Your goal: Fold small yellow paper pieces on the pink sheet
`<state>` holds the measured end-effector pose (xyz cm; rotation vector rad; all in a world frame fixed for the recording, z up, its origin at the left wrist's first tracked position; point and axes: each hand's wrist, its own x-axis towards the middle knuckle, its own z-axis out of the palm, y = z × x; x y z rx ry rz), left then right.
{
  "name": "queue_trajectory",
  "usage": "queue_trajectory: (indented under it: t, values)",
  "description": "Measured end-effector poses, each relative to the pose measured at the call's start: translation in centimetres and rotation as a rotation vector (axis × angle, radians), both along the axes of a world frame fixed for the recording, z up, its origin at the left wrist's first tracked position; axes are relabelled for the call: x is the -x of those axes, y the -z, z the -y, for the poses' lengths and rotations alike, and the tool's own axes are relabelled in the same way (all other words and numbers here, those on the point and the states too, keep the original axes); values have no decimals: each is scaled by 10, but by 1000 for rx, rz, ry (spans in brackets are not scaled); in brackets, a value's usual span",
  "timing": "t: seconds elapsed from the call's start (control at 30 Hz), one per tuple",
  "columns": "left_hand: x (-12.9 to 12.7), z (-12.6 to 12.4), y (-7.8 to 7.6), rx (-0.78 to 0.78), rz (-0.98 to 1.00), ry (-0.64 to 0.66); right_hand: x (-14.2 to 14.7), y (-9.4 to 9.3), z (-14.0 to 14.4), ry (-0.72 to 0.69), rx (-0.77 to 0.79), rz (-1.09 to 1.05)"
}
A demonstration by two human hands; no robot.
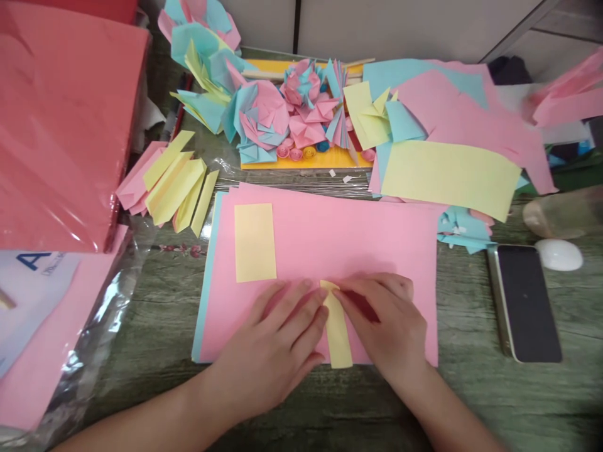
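A narrow strip of yellow paper [338, 333] lies upright on a stack of pink sheets [377, 232], its lower end reaching the stack's near edge. My right hand [389, 323] pinches the strip's top end between thumb and fingertips. Flat on the pink sheets, my left hand [282, 336] has its fingers stretched out, with fingertips touching the strip's left edge near the top. Above the left hand rests a yellow paper rectangle [255, 242]. A light blue sheet [207, 282] shows under the stack's left side.
Folded yellow and pink strips [175, 188] lie at left, near a plastic-wrapped red pack [66, 125]. Paper flowers [268, 116] stand at the back on a yellow board [301, 158]. Paper scraps [447, 169] are behind right. A phone [527, 301] and a white rounded object [559, 254] lie at right.
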<state>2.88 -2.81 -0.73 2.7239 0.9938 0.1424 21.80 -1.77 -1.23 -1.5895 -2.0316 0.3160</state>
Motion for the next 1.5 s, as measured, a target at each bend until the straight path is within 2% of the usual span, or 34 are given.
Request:
queue_trajectory:
  t: [0.27, 0.5, 0.97, 1.13, 1.27, 1.37, 1.5]
  values:
    - [-1, -2, 0, -2, -28, 2, -5, 6, 7, -101, -75, 133]
    - [0, -2, 0, -17, -28, 0, -7, 0, 4, -180, -71, 222]
    - [4, -4, 1, 15, 37, -107, -10, -1, 5, -148, -94, 207]
    - [5, -6, 0, 15, 29, -82, -9, -1, 5, -144, -91, 199]
    - [5, -7, 1, 43, 27, -69, -8, -1, 4, -149, -18, 134]
    - [6, -6, 1, 49, 29, -68, -8, 0, 3, -109, 18, 95]
    - [6, -7, 2, 58, 30, -56, -6, 2, 2, -65, 46, 144]
